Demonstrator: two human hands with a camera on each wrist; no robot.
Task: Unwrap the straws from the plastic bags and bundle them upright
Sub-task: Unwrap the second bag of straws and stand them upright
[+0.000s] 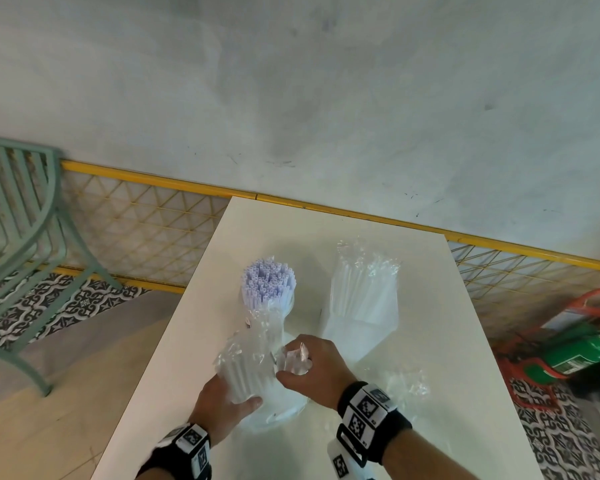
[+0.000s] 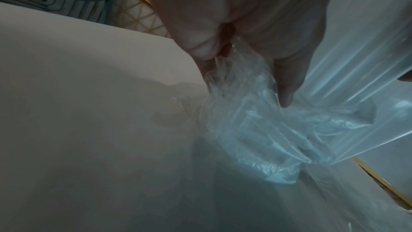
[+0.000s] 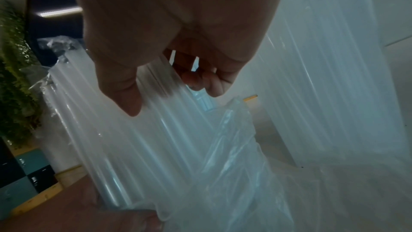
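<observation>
On the table (image 1: 430,341), a sealed bag of straws (image 1: 362,299) stands right of the unwrapped straw bundle (image 1: 269,282). Nearer than the bundle, the left hand (image 1: 222,407) grasps a wrapped straw bag (image 1: 246,368); the right hand (image 1: 312,368) pinches its plastic.

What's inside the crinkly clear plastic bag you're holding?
Pale, see-through plastic straws fill the crinkly clear plastic bag, side by side. The left hand grips its lower part; the right hand pinches the loose top. Hands and wrinkles hide how many there are.
</observation>
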